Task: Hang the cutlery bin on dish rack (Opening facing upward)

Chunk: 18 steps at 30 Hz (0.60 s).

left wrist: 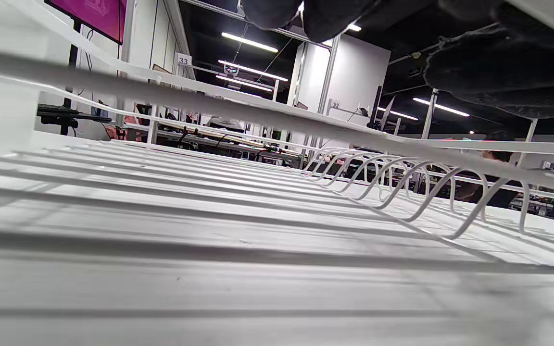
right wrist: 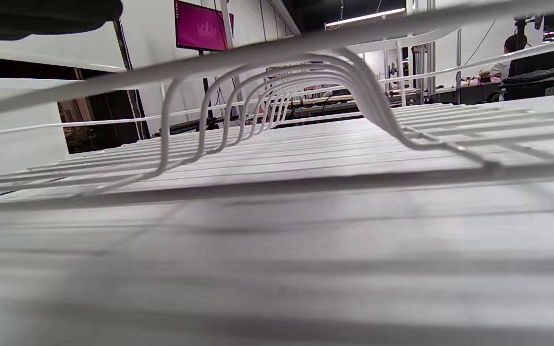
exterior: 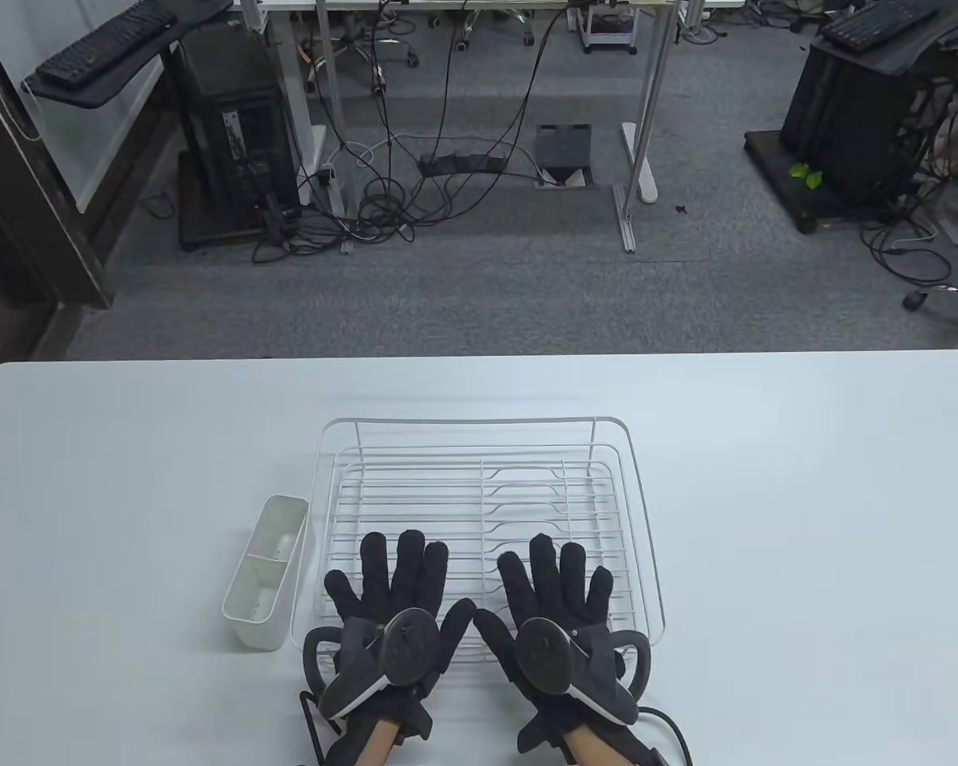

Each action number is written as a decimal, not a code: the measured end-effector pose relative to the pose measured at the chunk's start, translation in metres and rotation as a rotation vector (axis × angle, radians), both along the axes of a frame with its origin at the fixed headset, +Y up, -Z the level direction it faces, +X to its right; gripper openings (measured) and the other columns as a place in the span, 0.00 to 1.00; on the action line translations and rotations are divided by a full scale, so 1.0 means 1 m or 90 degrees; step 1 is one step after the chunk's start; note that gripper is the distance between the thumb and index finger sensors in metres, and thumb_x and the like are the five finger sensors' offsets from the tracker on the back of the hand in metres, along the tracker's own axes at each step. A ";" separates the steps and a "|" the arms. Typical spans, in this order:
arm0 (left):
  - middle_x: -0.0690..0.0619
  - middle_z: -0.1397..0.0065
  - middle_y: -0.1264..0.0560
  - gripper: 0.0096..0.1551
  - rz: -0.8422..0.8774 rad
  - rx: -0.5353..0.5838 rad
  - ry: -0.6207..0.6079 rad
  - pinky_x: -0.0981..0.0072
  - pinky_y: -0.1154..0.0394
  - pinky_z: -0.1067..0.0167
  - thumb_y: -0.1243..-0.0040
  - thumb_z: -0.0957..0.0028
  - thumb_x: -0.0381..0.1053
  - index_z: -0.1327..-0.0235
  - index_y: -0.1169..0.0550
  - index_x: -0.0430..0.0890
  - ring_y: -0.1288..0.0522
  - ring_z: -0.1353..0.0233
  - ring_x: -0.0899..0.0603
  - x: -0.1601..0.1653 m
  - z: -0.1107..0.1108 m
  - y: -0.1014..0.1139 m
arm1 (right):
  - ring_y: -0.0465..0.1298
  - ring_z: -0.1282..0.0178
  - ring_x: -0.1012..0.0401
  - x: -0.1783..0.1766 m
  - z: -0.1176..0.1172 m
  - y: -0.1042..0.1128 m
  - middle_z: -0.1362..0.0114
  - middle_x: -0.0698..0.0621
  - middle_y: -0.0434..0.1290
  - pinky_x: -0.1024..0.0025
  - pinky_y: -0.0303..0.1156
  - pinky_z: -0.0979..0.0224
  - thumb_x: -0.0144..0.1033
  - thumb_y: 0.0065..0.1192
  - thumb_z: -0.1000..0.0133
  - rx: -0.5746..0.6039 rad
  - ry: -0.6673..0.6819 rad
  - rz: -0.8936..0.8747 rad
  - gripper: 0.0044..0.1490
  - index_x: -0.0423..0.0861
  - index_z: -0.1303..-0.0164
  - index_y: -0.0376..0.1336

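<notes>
Fingers of both hands are spread flat and hold nothing, the left hand [exterior: 391, 606] and right hand [exterior: 555, 610] lying over the near part of the dish rack [exterior: 479, 447]. Off the left fingers' outer side stands the cutlery bin [exterior: 265, 570] on the table [exterior: 806, 519], opening up, long axis running away from the person, nearer the left hand. Its hanging hooks cannot be made out.
</notes>
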State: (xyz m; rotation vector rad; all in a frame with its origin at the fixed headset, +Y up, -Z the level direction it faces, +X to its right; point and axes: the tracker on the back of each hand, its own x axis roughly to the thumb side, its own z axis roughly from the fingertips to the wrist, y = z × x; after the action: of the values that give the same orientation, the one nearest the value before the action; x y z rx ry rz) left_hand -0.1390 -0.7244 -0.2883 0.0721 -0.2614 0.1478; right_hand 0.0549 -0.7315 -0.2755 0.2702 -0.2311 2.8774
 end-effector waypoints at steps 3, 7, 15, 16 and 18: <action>0.48 0.10 0.51 0.46 -0.001 0.001 0.001 0.19 0.60 0.34 0.70 0.38 0.78 0.12 0.47 0.53 0.58 0.14 0.30 0.000 0.000 0.000 | 0.43 0.15 0.39 0.000 0.000 0.000 0.12 0.41 0.46 0.34 0.32 0.26 0.71 0.39 0.41 -0.001 0.000 0.000 0.49 0.52 0.15 0.50; 0.48 0.10 0.51 0.46 -0.001 0.003 0.001 0.19 0.60 0.34 0.70 0.37 0.78 0.12 0.47 0.53 0.58 0.14 0.30 0.000 0.000 0.000 | 0.43 0.15 0.39 0.000 0.000 0.000 0.12 0.41 0.47 0.34 0.33 0.26 0.71 0.39 0.41 0.000 0.000 -0.001 0.49 0.52 0.15 0.50; 0.48 0.10 0.50 0.46 0.000 0.005 0.002 0.19 0.60 0.34 0.70 0.37 0.78 0.12 0.46 0.53 0.57 0.14 0.30 0.000 0.001 0.000 | 0.44 0.15 0.39 0.000 0.000 0.000 0.12 0.41 0.48 0.34 0.33 0.26 0.71 0.39 0.41 0.000 0.001 -0.001 0.49 0.51 0.15 0.51; 0.48 0.10 0.50 0.46 0.000 0.006 0.002 0.19 0.60 0.34 0.70 0.38 0.78 0.12 0.46 0.53 0.57 0.14 0.30 0.000 0.001 0.000 | 0.44 0.15 0.39 0.000 0.000 0.000 0.12 0.41 0.48 0.34 0.33 0.26 0.71 0.39 0.41 0.001 0.000 -0.002 0.49 0.51 0.15 0.51; 0.48 0.10 0.50 0.46 0.000 0.006 0.002 0.19 0.60 0.34 0.70 0.37 0.78 0.12 0.46 0.52 0.57 0.14 0.30 0.000 0.001 0.000 | 0.44 0.15 0.39 0.000 0.000 0.000 0.12 0.41 0.48 0.34 0.34 0.26 0.71 0.39 0.41 0.001 0.001 -0.001 0.49 0.51 0.15 0.51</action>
State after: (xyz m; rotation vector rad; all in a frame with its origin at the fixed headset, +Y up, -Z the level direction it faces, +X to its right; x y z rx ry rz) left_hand -0.1388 -0.7245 -0.2876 0.0819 -0.2586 0.1468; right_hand 0.0552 -0.7314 -0.2752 0.2714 -0.2333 2.8750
